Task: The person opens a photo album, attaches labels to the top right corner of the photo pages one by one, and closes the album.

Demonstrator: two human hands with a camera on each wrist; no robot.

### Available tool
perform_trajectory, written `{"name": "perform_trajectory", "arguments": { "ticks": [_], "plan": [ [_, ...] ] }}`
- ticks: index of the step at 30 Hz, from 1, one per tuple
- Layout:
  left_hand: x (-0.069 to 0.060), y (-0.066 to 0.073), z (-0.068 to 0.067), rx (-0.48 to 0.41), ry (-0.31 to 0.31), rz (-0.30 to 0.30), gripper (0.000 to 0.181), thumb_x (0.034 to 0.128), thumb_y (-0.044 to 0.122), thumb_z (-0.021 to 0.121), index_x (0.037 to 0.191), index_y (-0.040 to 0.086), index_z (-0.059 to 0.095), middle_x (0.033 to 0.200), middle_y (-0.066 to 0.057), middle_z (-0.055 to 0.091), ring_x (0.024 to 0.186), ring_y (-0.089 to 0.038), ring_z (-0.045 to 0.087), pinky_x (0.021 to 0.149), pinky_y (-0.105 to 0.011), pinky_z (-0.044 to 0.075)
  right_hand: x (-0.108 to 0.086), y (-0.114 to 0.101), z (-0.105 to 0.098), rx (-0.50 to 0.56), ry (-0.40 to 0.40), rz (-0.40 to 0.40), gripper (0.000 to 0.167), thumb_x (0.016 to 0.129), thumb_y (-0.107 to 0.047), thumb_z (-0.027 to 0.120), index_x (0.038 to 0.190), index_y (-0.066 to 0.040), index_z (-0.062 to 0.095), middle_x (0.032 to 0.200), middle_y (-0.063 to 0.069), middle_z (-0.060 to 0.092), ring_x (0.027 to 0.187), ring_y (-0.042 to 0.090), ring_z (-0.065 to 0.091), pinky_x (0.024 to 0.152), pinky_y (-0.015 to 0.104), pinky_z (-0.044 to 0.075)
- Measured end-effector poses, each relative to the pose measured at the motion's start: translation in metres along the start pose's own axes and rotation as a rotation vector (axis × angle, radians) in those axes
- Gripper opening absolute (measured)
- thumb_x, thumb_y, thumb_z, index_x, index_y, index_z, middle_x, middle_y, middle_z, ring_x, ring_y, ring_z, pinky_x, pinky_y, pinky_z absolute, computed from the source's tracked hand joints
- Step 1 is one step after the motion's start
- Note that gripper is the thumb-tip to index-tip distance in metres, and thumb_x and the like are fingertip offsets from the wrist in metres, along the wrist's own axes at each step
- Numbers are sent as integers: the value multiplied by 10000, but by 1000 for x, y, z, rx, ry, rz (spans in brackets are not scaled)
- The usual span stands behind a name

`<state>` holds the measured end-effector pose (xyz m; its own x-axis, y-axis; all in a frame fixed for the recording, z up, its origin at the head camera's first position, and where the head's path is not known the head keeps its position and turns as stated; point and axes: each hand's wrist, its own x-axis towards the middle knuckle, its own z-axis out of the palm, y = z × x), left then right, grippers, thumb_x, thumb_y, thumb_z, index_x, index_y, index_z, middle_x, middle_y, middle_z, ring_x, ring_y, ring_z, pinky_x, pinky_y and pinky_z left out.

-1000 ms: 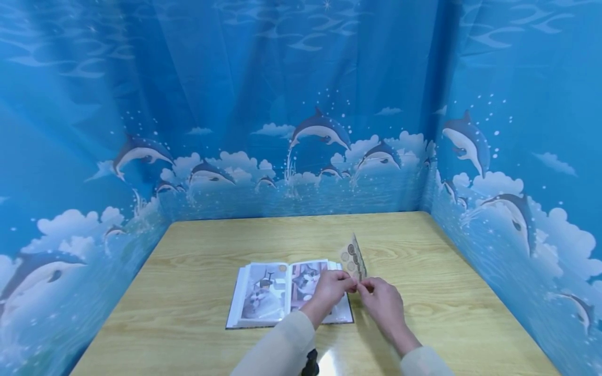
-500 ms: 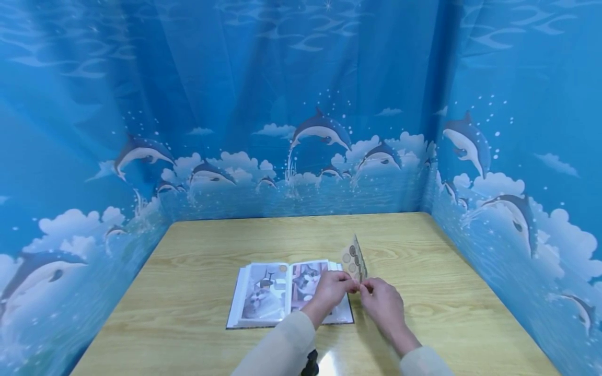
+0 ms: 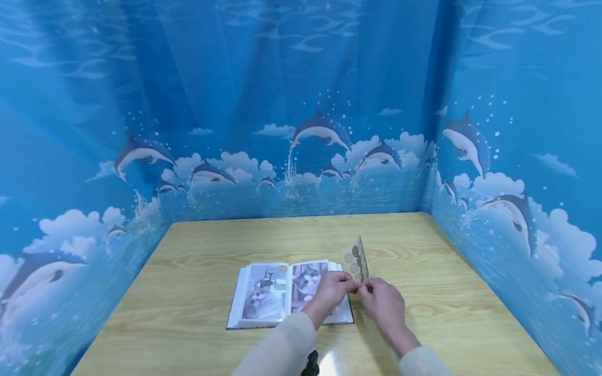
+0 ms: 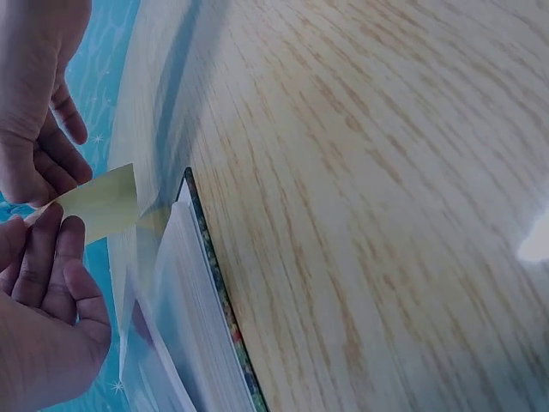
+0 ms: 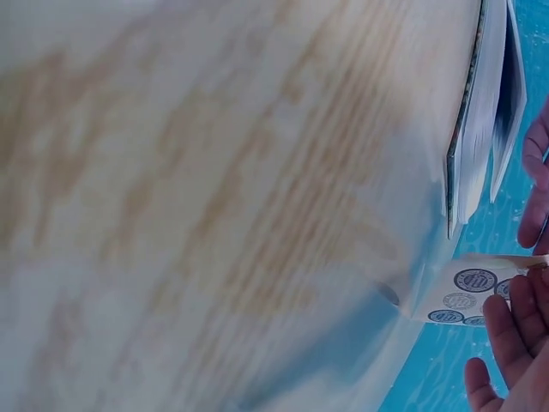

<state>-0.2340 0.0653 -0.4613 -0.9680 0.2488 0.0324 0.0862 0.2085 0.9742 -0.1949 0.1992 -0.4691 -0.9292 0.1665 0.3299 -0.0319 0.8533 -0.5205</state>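
A thin sheet with round printed stickers (image 3: 354, 259) stands upright above the right edge of the open photo album (image 3: 263, 300). My left hand (image 3: 331, 290) pinches its lower edge, and close beside it my right hand (image 3: 384, 305) pinches the same edge. From the left wrist the sheet's plain yellowish side (image 4: 103, 204) shows between both hands' fingertips. Dark circular stamp designs cover the sheet (image 5: 459, 292) in the right wrist view, partly behind the right fingers. Exactly what the fingertips grip is too small to tell.
Wood-grain table (image 3: 197, 250) lies under the album, which is open at pictures of cats. A blue curtain (image 3: 235, 104) printed with dolphins stands around the back and sides. Some dark object (image 3: 310, 363) shows beside the left sleeve.
The sheet's upper part has shifted slightly to the right and turned a little. Both hands keep nearly the same place and pinch.
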Motion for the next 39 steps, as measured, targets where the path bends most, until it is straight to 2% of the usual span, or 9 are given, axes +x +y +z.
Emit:
{"name": "perform_trajectory", "arguments": {
  "ticks": [3,9,14,19,23,34,39],
  "plan": [
    [1,1,0,-40,-8,-36,129,896,71,675,803,-18,687,768,-88,716,705,-135,621,645,-239,470,-1,2,1,51,5,11,114,891,-181,653,844,-122,739,795,14,701,657,175,592,608,393,510],
    [5,3,-3,-151,-4,-101,118,960,61,582,937,-9,674,799,-51,697,755,-202,659,708,-330,560,-2,3,1,101,55,-38,113,909,-183,672,942,-104,747,915,48,719,792,255,670,704,459,544],
    [6,3,-5,-178,10,-138,119,965,83,581,971,4,669,808,-50,703,750,-169,658,748,-374,559,-1,3,1,115,40,-43,153,897,-197,705,1022,-121,749,1013,52,704,906,278,676,767,481,540],
    [7,3,-5,-219,1,-151,127,917,80,645,1004,-1,691,823,-65,728,737,-140,678,788,-406,562,-1,3,1,127,37,-67,168,910,-168,691,1055,-103,744,1031,71,715,918,298,681,773,489,543],
    [8,3,-5,-217,-2,-157,134,879,73,696,991,1,710,820,-48,728,732,-122,675,815,-413,567,-1,2,0,139,42,-67,164,918,-159,690,1060,-95,741,1020,89,719,907,295,685,766,494,542],
    [7,2,-6,-233,30,-116,186,888,33,681,1056,-42,708,907,-87,739,749,-119,678,816,-417,580,-1,2,0,151,83,-95,144,895,-162,728,1025,-102,745,1005,54,712,905,285,679,780,484,539],
    [7,2,-7,-217,17,-123,224,853,2,694,1074,-28,714,916,-70,740,750,-121,668,748,-331,578,-1,4,1,144,115,-120,146,882,-148,739,1019,-97,746,978,57,716,861,277,682,739,471,545]
  ]
}}
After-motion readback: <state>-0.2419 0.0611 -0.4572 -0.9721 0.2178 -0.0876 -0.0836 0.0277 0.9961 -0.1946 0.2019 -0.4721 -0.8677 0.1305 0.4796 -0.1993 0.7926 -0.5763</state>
